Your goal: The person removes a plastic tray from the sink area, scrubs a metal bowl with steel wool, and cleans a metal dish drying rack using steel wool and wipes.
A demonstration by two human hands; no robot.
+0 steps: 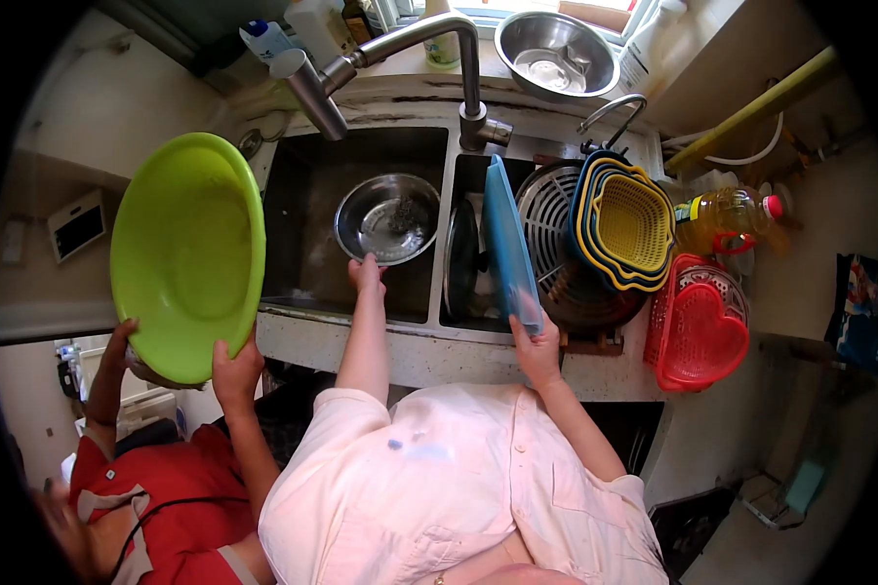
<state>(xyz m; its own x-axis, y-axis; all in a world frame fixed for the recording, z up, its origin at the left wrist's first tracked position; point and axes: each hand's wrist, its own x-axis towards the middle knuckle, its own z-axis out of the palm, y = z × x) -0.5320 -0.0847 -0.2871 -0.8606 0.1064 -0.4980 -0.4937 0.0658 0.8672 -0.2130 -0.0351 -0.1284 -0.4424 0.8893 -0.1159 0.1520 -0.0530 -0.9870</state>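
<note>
My left hand (367, 272) grips the near rim of a stainless steel bowl (355, 216) low in the left sink basin (298, 214). Something dark, perhaps a scrubber or a reflection, shows inside the bowl. My right hand (537, 346) is closed on the near end of a flat blue plastic tray (510, 244), which stands on edge over the right basin. Its inner face is turned from view. Left of it a dark round lid (461, 258) leans in the right basin. The faucet (473, 122) rises behind the divider.
At left, a co-worker in a red shirt (190, 468) holds a large green basin (185, 253) with both hands. Nested yellow and blue baskets (632, 224) sit on a slotted rack (548, 214). Red baskets (698, 327) and an oil bottle (727, 213) stand right; a steel bowl (556, 54) is behind.
</note>
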